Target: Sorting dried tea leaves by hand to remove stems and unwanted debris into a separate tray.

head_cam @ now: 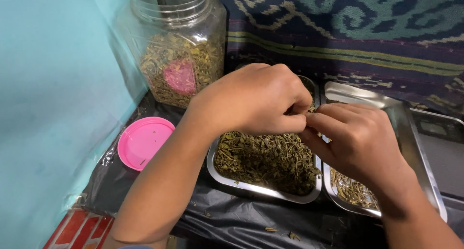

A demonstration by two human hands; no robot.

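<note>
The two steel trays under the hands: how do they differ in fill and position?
The left tray is filled across with dried green leaves, while the right tray holds only a thin patch of pale stems at its near end, the rest being bare metal. The left tray lies below the left hand; the right tray lies under the right hand and looks longer. Both are shiny rectangular steel, side by side on black plastic sheet.

head view, close, angled down over trays [270,193]

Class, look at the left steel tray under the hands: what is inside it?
The rectangular steel tray holds dried green-brown leaves and stems. Its far end is covered by the left hand and right hand.
</note>
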